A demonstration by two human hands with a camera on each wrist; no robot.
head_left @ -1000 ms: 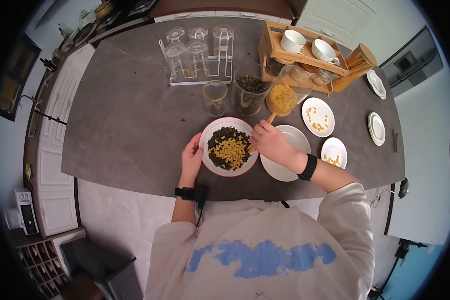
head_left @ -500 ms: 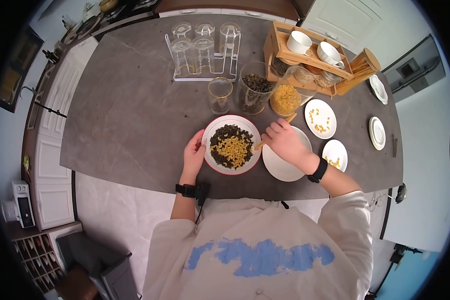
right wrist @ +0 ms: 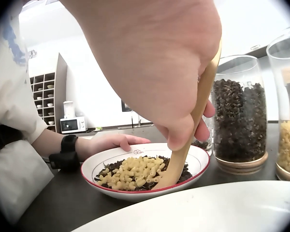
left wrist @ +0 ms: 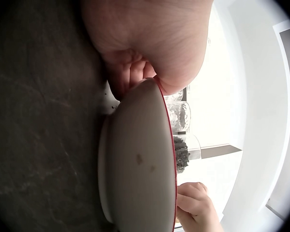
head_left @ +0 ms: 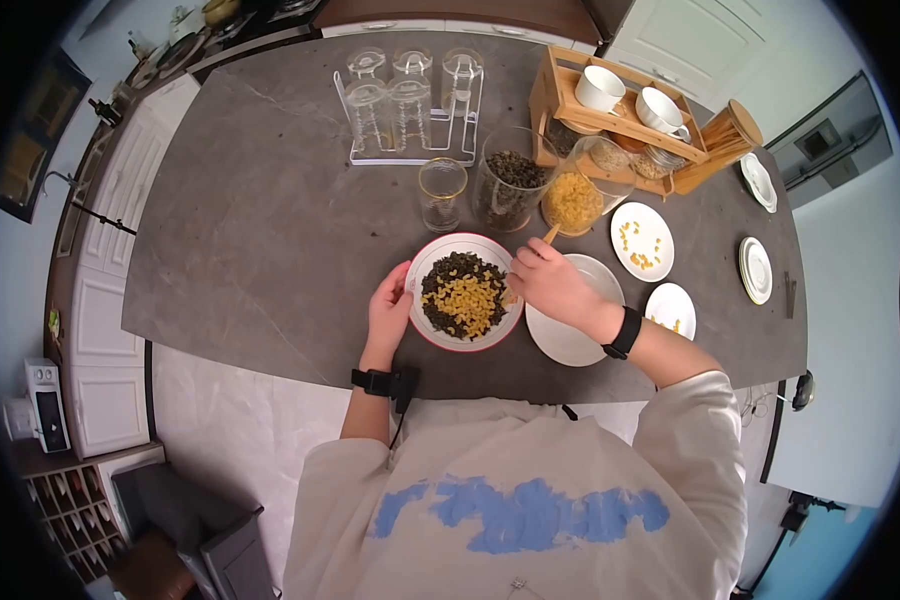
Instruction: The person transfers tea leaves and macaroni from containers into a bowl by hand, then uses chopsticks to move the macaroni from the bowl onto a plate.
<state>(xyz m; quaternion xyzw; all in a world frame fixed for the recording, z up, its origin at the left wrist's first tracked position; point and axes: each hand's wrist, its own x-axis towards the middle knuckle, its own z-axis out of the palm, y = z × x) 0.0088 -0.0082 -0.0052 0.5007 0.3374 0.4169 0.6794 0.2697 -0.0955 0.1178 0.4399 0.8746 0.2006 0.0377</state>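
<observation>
A white bowl with a red rim [head_left: 429, 330] holds dark dried pieces with yellow macaroni [head_left: 467, 300] on top. The left hand [head_left: 387, 312] grips the bowl's left side, thumb at the rim and fingers curled against the outer wall, as the left wrist view shows [left wrist: 150, 43]. In the right hand [head_left: 560, 290] is a wooden utensil [right wrist: 195, 121], pinched by thumb and fingers; its lower end rests in the bowl among the macaroni at the right side. An empty white plate [head_left: 575, 340] lies just right of the bowl, under the right forearm.
Behind the bowl stand an empty glass [head_left: 442, 195], a jar of dark pieces [head_left: 510, 190] and a jar of macaroni [head_left: 573, 200]. A glass rack [head_left: 410, 160] and a wooden shelf with cups [head_left: 625, 125] are farther back. Small plates [head_left: 642, 240] with macaroni lie right.
The right hand has moved slightly left, and the utensil's upper end has swung left and down from half a second ago. The left hand keeps its grip on the bowl.
</observation>
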